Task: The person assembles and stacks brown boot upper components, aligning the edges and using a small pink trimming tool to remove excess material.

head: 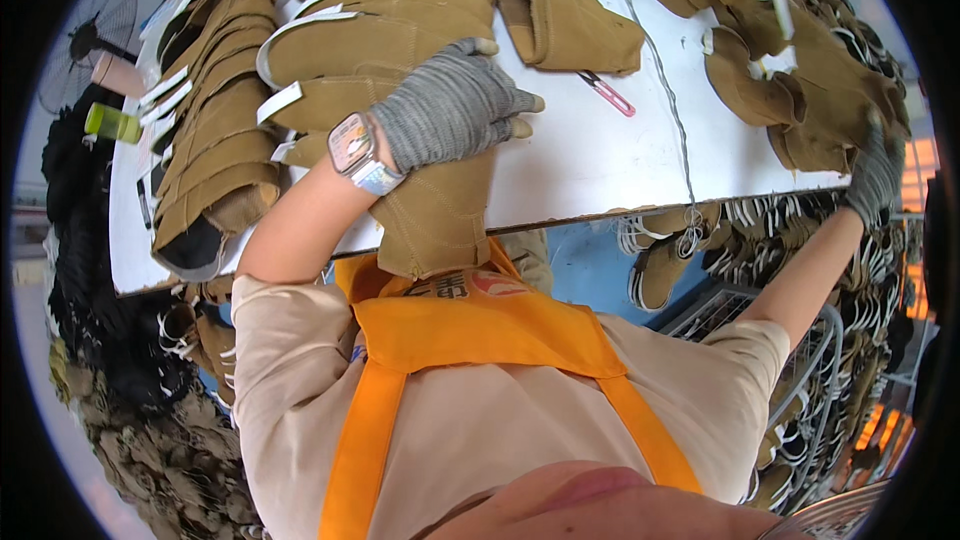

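Observation:
My left hand (457,101), in a grey knitted fingerless glove with a watch at the wrist, lies palm down over a row of overlapping brown suede-like boot uppers (337,52). Its fingers are apart, and no object shows in them. Under it, one brown upper (439,217) hangs past the table's front edge against my apron. Far to the right, my right hand (877,169), gloved alike, touches a loose pile of brown uppers (832,90). Its fingers are partly hidden, so its grip is unclear. Pink-handled thread snips (615,97) lie between my hands, partly beneath another upper (577,22).
The white table (570,157) carries a second overlapping row of uppers (217,112) at left. A twisted grey cord (660,67) crosses it and hangs over the front edge. A wire cart (810,375) and racked uppers (847,300) stand at right. A fan (86,41) is at far left.

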Tool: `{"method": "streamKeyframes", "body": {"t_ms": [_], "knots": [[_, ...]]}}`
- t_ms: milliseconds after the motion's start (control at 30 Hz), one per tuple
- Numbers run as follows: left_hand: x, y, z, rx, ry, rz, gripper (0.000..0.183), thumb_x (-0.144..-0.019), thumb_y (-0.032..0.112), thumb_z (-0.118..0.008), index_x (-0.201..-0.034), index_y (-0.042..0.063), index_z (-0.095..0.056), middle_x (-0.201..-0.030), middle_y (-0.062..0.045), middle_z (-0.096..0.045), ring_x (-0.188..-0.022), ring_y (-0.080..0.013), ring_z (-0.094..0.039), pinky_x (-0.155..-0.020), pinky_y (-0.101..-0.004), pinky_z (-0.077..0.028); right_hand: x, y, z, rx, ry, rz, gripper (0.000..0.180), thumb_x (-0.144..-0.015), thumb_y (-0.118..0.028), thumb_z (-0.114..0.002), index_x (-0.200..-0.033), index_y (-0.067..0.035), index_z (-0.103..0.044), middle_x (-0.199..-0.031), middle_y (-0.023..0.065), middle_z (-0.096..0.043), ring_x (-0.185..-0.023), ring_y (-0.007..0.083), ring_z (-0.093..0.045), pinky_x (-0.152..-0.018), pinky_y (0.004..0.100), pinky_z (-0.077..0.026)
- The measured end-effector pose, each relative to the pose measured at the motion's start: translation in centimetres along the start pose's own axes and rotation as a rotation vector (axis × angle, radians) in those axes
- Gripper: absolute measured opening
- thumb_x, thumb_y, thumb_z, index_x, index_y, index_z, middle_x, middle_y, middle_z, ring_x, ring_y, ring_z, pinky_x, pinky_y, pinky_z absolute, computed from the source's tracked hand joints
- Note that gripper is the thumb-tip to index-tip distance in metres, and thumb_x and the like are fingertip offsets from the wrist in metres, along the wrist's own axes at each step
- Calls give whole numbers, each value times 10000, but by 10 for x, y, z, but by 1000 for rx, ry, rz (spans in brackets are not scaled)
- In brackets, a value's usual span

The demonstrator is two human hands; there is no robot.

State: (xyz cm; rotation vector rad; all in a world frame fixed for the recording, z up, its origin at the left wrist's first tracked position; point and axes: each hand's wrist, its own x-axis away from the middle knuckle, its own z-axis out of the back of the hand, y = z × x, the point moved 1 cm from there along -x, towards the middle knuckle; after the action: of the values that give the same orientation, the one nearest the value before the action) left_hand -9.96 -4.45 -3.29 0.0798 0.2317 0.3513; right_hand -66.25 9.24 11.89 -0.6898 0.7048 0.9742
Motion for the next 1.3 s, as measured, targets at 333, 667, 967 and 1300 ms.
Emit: {"method": "streamKeyframes", "body": {"t_ms": [333, 667, 967, 1300], "knots": [[-28, 3, 25, 1280, 356, 137, 529, -994, 492, -567, -1302, 65, -617, -1255, -87, -675, -1107, -238, -668, -911, -377, -566, 97, -245, 4, -596, 415, 663, 333, -880, -52, -748, -1206, -90, -691, -1290, 84, -647, -1194, 232, -604, -1016, 346, -505], [27, -21, 138, 1931, 525, 118, 569, -930, 203, -731, -1409, 37, -475, -1285, -142, -631, -1153, -298, -625, -968, -410, -557, 164, -403, -11, -557, 19, 1132, 356, -841, -305, -712, -1155, -138, -694, -1344, 4, -624, -1284, 249, -535, -1160, 452, -332], [53, -57, 111, 1463, 570, 290, 681, -866, 353, -793, -1376, 10, -501, -1245, -160, -656, -1072, -253, -695, -923, -346, -594, 162, -420, -31, -1664, -581, -196, 697, -899, -274, -783, -1440, -39, -413, -1328, 94, -585, -1154, 183, -588, -1027, 313, -470], [37, -42, 92, 1114, 639, 286, 853, -793, 390, -856, -1432, 21, -427, -1323, -138, -597, -1206, -238, -609, -999, -347, -528, 175, -434, -53, -2045, -652, -449, 746, -863, -263, -805, -1465, -46, -420, -1374, 134, -556, -1227, 276, -573, -1025, 426, -523]]}}
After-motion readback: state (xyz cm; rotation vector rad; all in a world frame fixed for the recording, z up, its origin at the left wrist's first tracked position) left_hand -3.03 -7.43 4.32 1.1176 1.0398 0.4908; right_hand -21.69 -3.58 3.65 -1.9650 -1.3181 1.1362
